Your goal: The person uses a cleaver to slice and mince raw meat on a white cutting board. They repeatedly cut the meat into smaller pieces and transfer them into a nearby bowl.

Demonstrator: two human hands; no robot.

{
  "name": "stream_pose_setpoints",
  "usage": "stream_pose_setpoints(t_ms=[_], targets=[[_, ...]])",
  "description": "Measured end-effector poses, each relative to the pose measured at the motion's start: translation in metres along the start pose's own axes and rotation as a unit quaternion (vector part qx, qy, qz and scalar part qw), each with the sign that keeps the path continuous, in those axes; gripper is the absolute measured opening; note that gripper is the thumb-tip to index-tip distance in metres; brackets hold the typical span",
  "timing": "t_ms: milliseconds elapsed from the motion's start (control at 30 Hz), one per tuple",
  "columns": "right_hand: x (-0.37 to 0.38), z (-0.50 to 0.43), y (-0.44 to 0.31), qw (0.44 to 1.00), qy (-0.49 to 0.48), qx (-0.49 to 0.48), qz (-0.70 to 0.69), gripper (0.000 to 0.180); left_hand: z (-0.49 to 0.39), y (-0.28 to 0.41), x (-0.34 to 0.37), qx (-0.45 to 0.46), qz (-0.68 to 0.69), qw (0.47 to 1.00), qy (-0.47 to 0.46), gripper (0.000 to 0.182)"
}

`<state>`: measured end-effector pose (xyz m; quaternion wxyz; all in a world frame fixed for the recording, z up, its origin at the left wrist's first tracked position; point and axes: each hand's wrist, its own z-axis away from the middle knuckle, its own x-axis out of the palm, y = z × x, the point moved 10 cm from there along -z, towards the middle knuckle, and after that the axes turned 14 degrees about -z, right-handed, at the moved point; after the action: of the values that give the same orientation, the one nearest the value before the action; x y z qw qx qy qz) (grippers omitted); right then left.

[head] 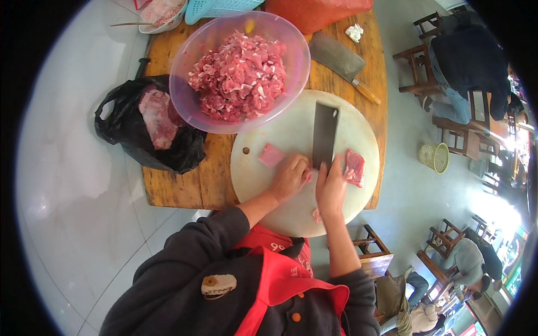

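My right hand is closed around the handle end of a cleaver, its dark blade pointing away from me over a round white cutting board. Just left of the blade, my left hand has curled fingers on a small piece of raw meat, mostly hidden under them. A flat slice of pink meat lies beyond my left knuckles. On the right of the board rests a thicker chunk of meat, close to my right fingers. Small scraps lie near my right wrist.
A translucent purple basin heaped with sliced meat overlaps the board's far edge. A second cleaver lies on the wooden table. A black plastic bag holds more meat at left. Several people sit at right.
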<state>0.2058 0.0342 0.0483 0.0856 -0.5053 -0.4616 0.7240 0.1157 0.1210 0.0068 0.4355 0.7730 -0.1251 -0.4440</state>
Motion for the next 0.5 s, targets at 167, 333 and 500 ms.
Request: stream_pose_setpoints(t_ms=[167, 333, 500], targets=[[-0.015, 0.013, -0.006, 0.998, -0.05, 0.032, -0.026, 0.038, 0.006, -0.007, 0.004, -0.016, -0.007, 1.0, -0.007, 0.015], [-0.036, 0.092, 0.002, 0.991, -0.097, 0.089, 0.031, 0.032, 0.009, -0.012, 0.007, -0.016, -0.03, 0.999, -0.007, 0.015], [0.0, 0.027, 0.01, 0.992, -0.08, 0.098, 0.01, 0.028, 0.006, -0.003, 0.003, 0.006, -0.019, 1.0, -0.003, 0.019]])
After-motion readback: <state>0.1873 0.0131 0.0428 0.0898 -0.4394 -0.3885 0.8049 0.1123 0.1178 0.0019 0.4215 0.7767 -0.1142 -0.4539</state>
